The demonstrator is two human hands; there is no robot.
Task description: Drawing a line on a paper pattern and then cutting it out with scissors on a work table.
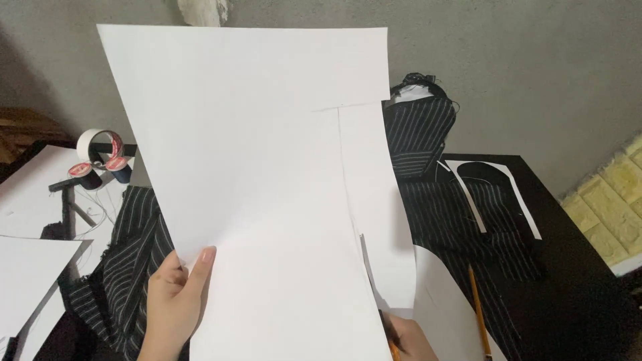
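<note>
**Cutting a large white sheet held up over the tabletop**

The black tabletop (575, 267) lies beneath and beyond both hands, draped with black pinstriped fabric (461, 214) to either side of the fingers. Held upright above it, the white paper sheet (254, 167) fills the middle of the view. The left hand (175, 301) grips its lower left edge, thumb in front and fingers (200, 267) clenched on the paper. At the lower right, the right hand (404, 337) is mostly hidden behind the sheet; it appears to be closed around scissors (374, 287), whose blades enter a cut running up the sheet.

To cut well, a judgement: the left hand should keep the sheet taut and feed it towards the blades, with long even strokes along the line.

A paper pattern piece (498, 194) rests on the fabric, beyond the right hand. A pencil (476, 301) lies just right of that hand. Far left of the left fingers stand a white tape roll (93, 144) and two dark thread spools with round red-and-white labels (100, 170).
</note>
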